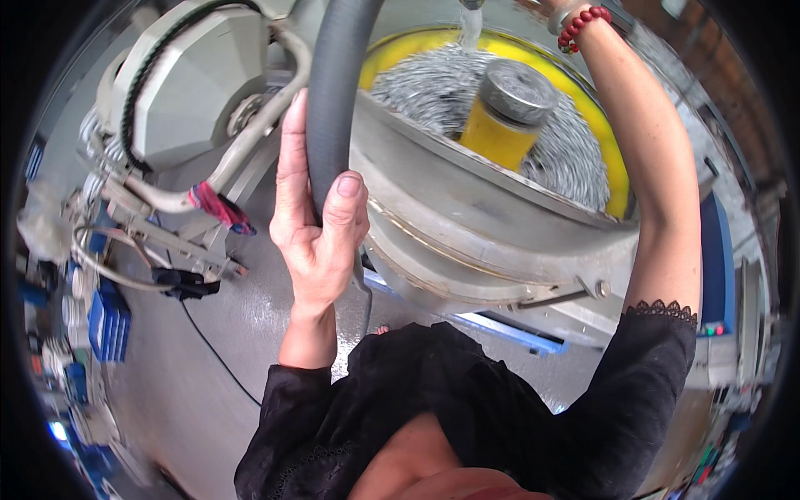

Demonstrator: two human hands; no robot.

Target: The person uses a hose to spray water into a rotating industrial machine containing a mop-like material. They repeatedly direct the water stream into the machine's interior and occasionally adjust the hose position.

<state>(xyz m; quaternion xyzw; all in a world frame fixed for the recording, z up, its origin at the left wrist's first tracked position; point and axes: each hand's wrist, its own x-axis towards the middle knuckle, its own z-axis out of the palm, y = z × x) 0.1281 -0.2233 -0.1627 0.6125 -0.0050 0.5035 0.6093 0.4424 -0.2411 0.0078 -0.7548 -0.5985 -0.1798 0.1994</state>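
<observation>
My left hand [315, 218] grips a thick dark grey hose [335, 92] that rises to the top edge, thumb wrapped over its front. The hose runs beside a round metal tub [467, 225] with a yellow inner rim [612, 179], filled with many small shiny metal parts [433, 87] around a yellow centre post with a grey cap [510, 112]. Water [469, 29] pours into the tub from above. My right arm [658, 175] reaches up over the tub's right side, with a red bead bracelet [583, 25] at the wrist. The right hand itself is cut off at the top edge.
A pale grey motor housing [196, 79] with cables and tubes stands left of the tub. A red cloth strip [218, 207] is tied on a pipe. Blue crates [108, 323] sit on the wet grey floor at left. A black cable [212, 350] trails across the floor.
</observation>
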